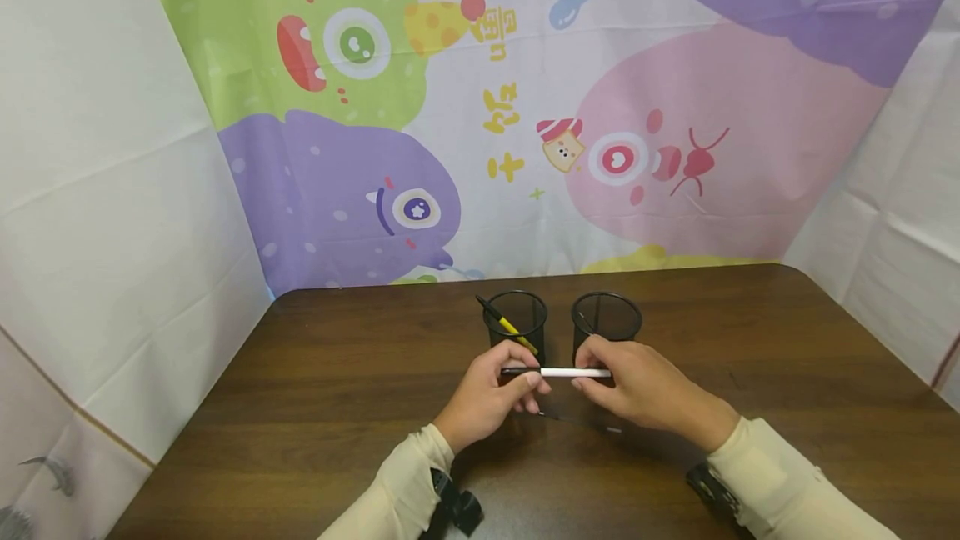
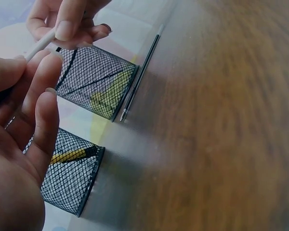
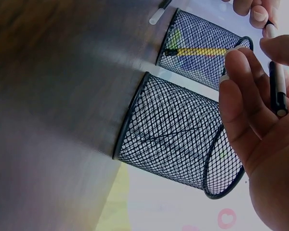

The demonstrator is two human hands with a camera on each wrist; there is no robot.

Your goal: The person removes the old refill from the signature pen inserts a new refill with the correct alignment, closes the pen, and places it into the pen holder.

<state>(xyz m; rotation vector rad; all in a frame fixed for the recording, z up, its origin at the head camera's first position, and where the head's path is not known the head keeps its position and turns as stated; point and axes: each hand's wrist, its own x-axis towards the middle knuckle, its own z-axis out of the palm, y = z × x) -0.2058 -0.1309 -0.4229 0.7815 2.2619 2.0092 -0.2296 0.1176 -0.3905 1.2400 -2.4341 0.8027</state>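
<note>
In the head view, a pen (image 1: 573, 372) with a white barrel and a black left part lies level between both hands above the table. My left hand (image 1: 483, 394) pinches the black part between thumb and fingers. Around the white barrel near its right end, my right hand (image 1: 645, 377) closes thumb and fingertips. The right wrist view shows a black tip on that end. Below the hands, a thin pen refill (image 2: 140, 77) with dark ink and a clear end lies on the table.
Two black mesh pen cups stand behind the hands. A yellow and black pen (image 1: 510, 327) leans in the left cup (image 3: 202, 31); the right cup (image 3: 168, 130) is partly hidden by my right hand. The brown table (image 1: 337, 390) ends at a printed cloth backdrop (image 1: 525, 223).
</note>
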